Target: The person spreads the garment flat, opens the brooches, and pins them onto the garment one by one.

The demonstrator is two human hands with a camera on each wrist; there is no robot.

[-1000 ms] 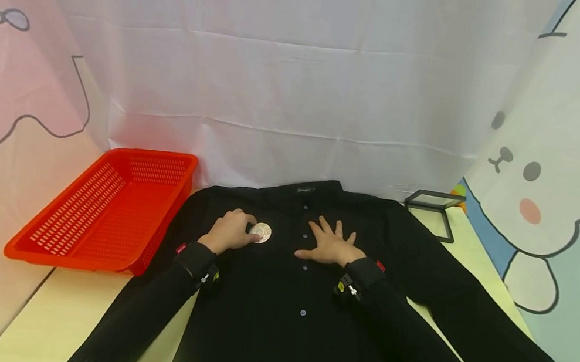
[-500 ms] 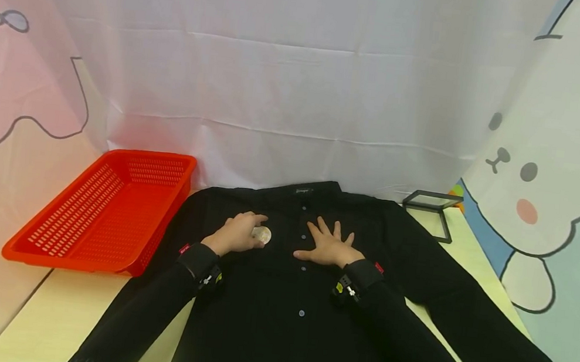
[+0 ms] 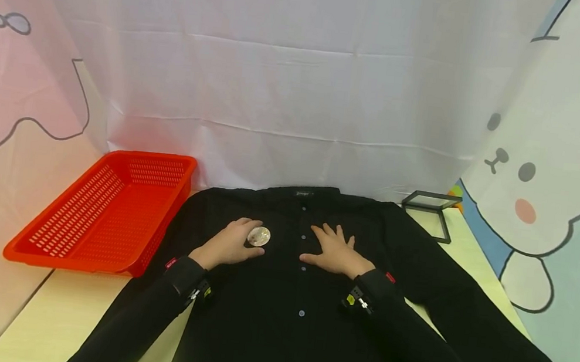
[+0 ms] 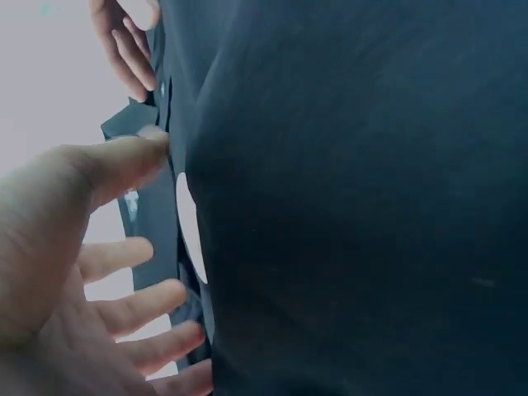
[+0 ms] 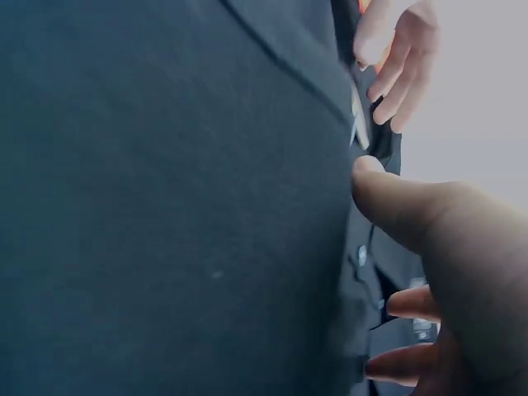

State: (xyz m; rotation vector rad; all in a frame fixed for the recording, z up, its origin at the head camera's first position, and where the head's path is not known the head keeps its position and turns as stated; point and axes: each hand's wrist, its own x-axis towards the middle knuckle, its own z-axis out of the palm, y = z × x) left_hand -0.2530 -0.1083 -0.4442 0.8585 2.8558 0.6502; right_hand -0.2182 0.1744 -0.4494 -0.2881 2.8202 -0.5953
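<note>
Two hands on a black shirt point(image 3: 278, 298) spread over the desk point(image 3: 59, 310)

Left hand point(image 3: 230, 244) rests on the chest, fingers loosely curved round a pale round disc point(image 3: 258, 236) without gripping it; right hand point(image 3: 337, 251) lies flat, fingers spread, just right of the buttons; red basket point(image 3: 101, 208) at left.

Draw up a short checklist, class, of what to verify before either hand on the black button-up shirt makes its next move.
1. Black button-up shirt lies flat, front up, buttons closed down the placket: ok.
2. Round pale shiny badge sits on the shirt's chest: ok.
3. Left hand rests at the badge, fingers relaxed, thumb beside it: ok.
4. Whether the badge is fastened to the cloth: cannot tell.
5. Right hand presses flat on the shirt, fingers spread: ok.
6. Red slotted plastic basket stands open beside the shirt: ok.
</note>
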